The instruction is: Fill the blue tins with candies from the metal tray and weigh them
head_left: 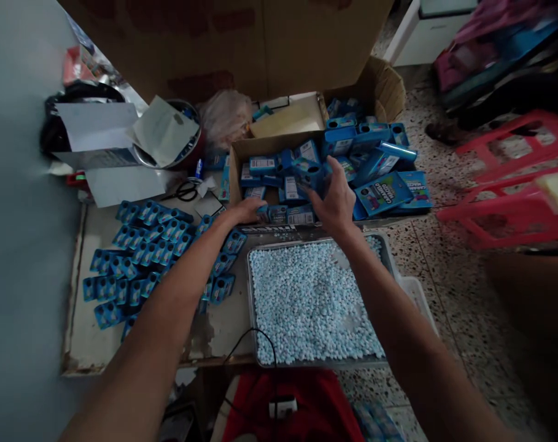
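My right hand (334,199) is inside the cardboard carton, its thumb and fingers closed round a small blue box (309,172) with a dark round hole. At the carton's near edge my left hand (247,210) grips the left end of a short row of small blue boxes (279,215); its fingertips are partly hidden. More blue boxes (263,164) lie jumbled in the carton (235,178). Below my arms, a metal tray (251,294) holds a layer of small pale blue and white candies (306,301). My right forearm crosses above its right side.
Many blue boxes (154,245) stand in rows on the worn table (94,227) at left. Scissors (185,191) and a round pot (198,138) lie behind them. A tall cardboard sheet (242,49) closes the back. Red plastic stools (495,215) stand on the right.
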Action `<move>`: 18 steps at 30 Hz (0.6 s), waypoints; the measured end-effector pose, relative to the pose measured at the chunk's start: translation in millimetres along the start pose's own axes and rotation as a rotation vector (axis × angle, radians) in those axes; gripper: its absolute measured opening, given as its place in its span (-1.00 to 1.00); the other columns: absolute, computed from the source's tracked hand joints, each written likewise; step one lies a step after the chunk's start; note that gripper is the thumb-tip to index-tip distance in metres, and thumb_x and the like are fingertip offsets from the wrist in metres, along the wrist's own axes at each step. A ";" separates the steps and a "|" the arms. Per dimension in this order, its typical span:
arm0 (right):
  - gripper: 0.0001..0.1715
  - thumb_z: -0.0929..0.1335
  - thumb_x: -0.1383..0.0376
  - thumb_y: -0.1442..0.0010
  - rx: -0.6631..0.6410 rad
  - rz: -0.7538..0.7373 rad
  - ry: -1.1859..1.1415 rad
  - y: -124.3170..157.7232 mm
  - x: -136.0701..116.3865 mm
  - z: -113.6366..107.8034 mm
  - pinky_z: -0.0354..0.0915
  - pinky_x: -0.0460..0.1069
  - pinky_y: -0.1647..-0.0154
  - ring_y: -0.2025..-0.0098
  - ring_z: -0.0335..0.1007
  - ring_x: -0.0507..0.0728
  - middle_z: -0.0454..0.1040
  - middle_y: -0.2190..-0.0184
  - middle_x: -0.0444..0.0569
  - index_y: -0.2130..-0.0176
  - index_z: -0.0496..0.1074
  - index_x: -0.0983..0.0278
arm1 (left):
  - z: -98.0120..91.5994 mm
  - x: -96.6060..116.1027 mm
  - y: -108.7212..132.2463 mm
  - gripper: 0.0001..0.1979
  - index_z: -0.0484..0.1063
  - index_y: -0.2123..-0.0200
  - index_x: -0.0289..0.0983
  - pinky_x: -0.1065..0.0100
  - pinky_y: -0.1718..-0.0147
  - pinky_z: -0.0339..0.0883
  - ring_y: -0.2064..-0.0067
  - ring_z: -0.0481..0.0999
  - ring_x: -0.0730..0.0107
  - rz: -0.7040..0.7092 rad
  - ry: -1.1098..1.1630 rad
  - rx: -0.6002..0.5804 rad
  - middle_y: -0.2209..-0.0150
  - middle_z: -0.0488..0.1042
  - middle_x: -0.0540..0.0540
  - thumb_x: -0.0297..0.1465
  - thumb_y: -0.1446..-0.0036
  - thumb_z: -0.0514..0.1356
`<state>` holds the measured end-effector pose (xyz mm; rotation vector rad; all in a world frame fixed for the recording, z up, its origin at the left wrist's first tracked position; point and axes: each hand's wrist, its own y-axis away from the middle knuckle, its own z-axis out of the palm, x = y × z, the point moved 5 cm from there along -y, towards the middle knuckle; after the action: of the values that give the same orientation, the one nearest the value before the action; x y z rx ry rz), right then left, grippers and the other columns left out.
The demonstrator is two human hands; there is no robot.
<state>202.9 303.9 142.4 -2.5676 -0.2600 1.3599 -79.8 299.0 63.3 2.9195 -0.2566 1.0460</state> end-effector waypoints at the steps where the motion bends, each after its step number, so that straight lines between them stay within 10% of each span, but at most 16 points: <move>1: -0.33 0.53 0.02 -0.32 0.014 -0.004 -0.052 13.4 -9.7 -9.2 0.55 0.26 -0.14 -0.07 0.58 0.34 0.60 -0.13 0.10 -0.31 0.45 0.12 | -9.8 3.2 8.4 -0.67 0.59 0.31 -0.20 0.25 0.13 0.57 0.25 0.58 0.15 -0.007 0.027 0.006 0.34 0.56 -0.02 -0.22 0.11 0.55; 6: -0.66 0.61 0.16 -0.17 0.002 -0.035 -0.274 92.9 -53.3 -31.3 0.54 0.11 0.18 0.26 0.48 0.18 0.55 0.24 -0.09 0.06 0.63 0.10 | -38.9 34.1 68.0 -0.49 0.54 -0.14 -0.19 0.22 -0.13 0.54 -0.02 0.64 0.16 -0.038 0.373 0.212 0.03 0.65 -0.08 -0.08 -0.24 0.46; 14: -0.54 0.62 0.01 -0.19 0.004 0.271 -0.464 169.4 -30.8 -13.9 0.61 0.18 0.02 0.12 0.64 0.24 0.70 0.12 -0.03 0.00 0.64 0.15 | -7.3 64.9 146.8 -0.45 0.43 -0.25 -0.17 0.10 -0.28 0.54 -0.20 0.67 0.09 -0.189 0.570 0.381 -0.17 0.63 -0.18 -0.01 -0.37 0.38; 18: -0.57 0.60 0.04 -0.18 0.254 0.225 -0.240 188.2 -32.3 -19.9 0.57 0.26 -0.03 0.12 0.59 0.27 0.64 0.16 -0.03 0.03 0.60 0.15 | 0.8 87.8 166.8 -0.44 0.46 -0.24 -0.16 0.07 -0.30 0.55 -0.21 0.68 0.07 -0.216 0.529 0.463 -0.18 0.65 -0.18 0.07 -0.39 0.37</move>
<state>211.1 112.8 126.5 -2.2787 0.1612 1.6623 -40.0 121.8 113.7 2.7707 0.3525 1.9835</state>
